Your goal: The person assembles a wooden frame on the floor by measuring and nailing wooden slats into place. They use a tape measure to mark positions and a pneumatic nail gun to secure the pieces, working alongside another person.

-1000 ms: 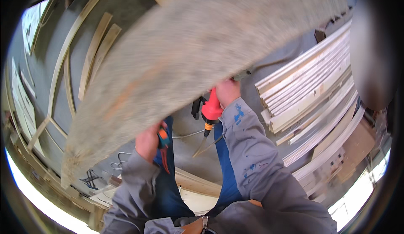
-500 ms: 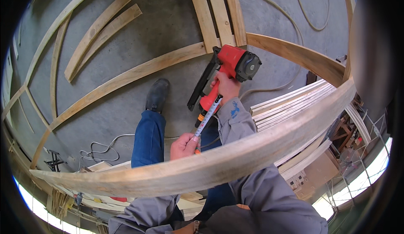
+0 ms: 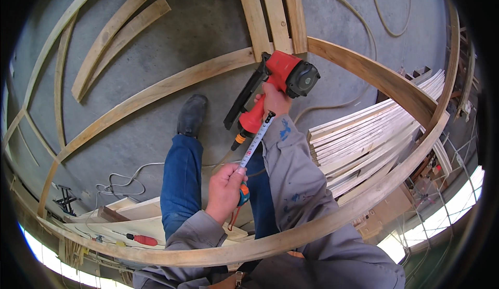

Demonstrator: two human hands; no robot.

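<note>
"What is the right hand (image 3: 276,101) doing?"

"It's gripping the handle of a red nail gun (image 3: 282,71), fingers wrapping fully around. The black magazine (image 3: 244,100) is slanting down to the left, and an orange fitting (image 3: 238,140) is sitting at the handle's lower end."

"And the left hand (image 3: 223,189)?"

"That one's closing around a teal-and-orange tape measure (image 3: 243,193), the thumb pressing by the blade (image 3: 254,146). The blade is running up toward the right wrist; whether its hook is actually touching there, I can't quite tell."

"Where is the nail gun lying in the scene?"

"It's being held over the concrete floor (image 3: 218,99), its head showing just below three boards (image 3: 273,21) that are standing side by side against a wooden rail (image 3: 161,92)."

"What's nearer the body?"

"Another rail (image 3: 312,232) is crossing in front of both grey sleeves (image 3: 304,177); the right one is carrying blue paint marks. A dark shoe (image 3: 192,115) is resting below the far rail."

"And farther out?"

"Stacked boards (image 3: 364,135) are lying to the right, a beige hose (image 3: 364,29) is curving across the floor, two loose slats (image 3: 117,37) are lying at upper left, and a red-handled tool (image 3: 144,240) is resting at lower left."
</note>
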